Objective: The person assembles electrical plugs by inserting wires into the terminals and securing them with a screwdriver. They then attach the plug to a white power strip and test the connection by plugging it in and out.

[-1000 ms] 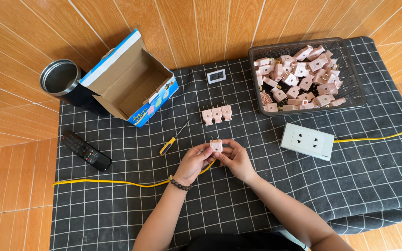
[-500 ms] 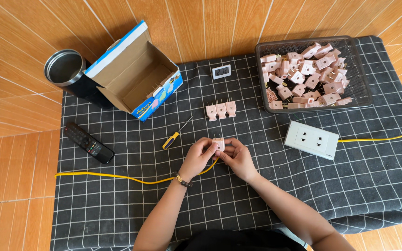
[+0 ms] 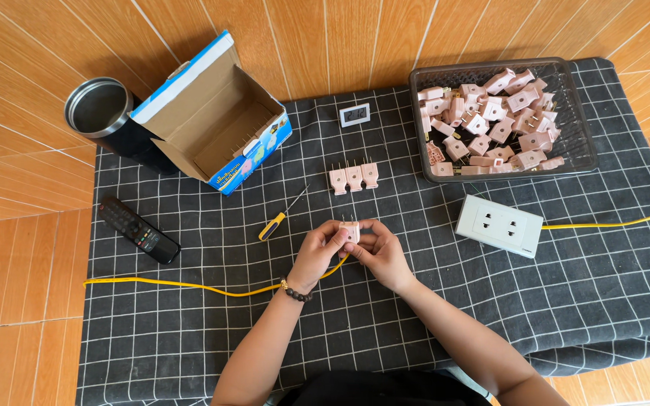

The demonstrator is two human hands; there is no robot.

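Observation:
Both my hands meet over the middle of the black checked cloth [image 3: 189, 346]. My left hand [image 3: 315, 254] and my right hand [image 3: 379, 252] pinch one small pink plug [image 3: 350, 230] between their fingertips, its prongs pointing away from me. A yellow cable [image 3: 189, 286] runs from under my hands off to the left. Just beyond my hands, three pink plugs [image 3: 353, 177] stand in a row. A yellow-handled screwdriver [image 3: 281, 217] lies to the left of them.
A dark mesh basket [image 3: 579, 143] with several pink plugs sits at the back right. A white double socket box [image 3: 499, 225] with a yellow cord lies right of my hands. An open cardboard box [image 3: 216, 120], metal cup [image 3: 99, 107], black remote [image 3: 138, 230] and small digital clock [image 3: 355, 114] are also here.
My hands and the plug have stayed in the same place on the cloth. Only the camera view has shifted slightly.

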